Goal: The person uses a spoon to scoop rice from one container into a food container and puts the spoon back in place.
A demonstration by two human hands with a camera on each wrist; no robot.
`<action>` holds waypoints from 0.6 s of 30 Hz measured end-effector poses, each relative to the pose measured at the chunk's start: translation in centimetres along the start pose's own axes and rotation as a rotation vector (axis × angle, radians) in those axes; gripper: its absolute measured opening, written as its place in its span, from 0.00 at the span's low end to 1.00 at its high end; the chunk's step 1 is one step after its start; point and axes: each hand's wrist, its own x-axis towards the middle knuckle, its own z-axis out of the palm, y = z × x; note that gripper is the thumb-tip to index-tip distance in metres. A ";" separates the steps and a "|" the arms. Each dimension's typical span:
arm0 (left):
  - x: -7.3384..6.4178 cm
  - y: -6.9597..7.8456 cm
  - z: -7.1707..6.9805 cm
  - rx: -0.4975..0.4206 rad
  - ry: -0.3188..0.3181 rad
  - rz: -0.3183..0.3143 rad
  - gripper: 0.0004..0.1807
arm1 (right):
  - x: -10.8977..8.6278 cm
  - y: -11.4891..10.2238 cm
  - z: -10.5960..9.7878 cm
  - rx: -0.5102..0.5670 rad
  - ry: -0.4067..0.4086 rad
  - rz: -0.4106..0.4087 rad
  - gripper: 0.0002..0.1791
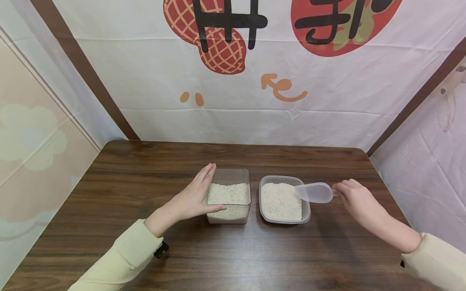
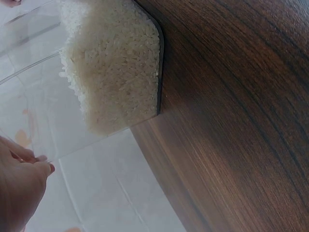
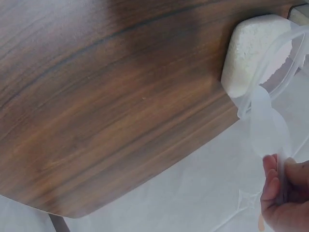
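A clear rectangular container (image 1: 229,214) of white rice stands on the table, with a smoky tint in the head view. My left hand (image 1: 194,196) holds it by the left side, thumb over the front rim and fingers along the side wall. In the left wrist view, fingertips (image 2: 43,164) meet the rim. To its right is a shallower translucent plastic tub (image 1: 306,212), also holding rice (image 1: 281,201). My right hand (image 1: 358,202) pinches the handle of a translucent scoop (image 1: 317,192). The scoop's front end reaches over the tub's right rim, at the rice; its contents are unclear.
Both containers stand close together on a dark wood table (image 1: 233,258), a narrow gap between them. Behind the table hangs a printed white curtain (image 1: 145,81), with more cloth at both sides. The table's rounded far corners show in the head view.
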 end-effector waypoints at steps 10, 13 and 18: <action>0.0 0.0 -0.1 -0.006 -0.003 -0.004 0.61 | 1.5 -0.4 -0.6 0.021 0.026 -0.003 0.11; 0.0 0.1 -0.2 -0.007 -0.005 -0.004 0.61 | 2.3 -0.7 -0.9 0.022 0.045 -0.025 0.12; 0.0 0.1 -0.3 -0.012 -0.011 -0.007 0.61 | 3.8 -1.3 -1.4 0.029 0.074 -0.065 0.12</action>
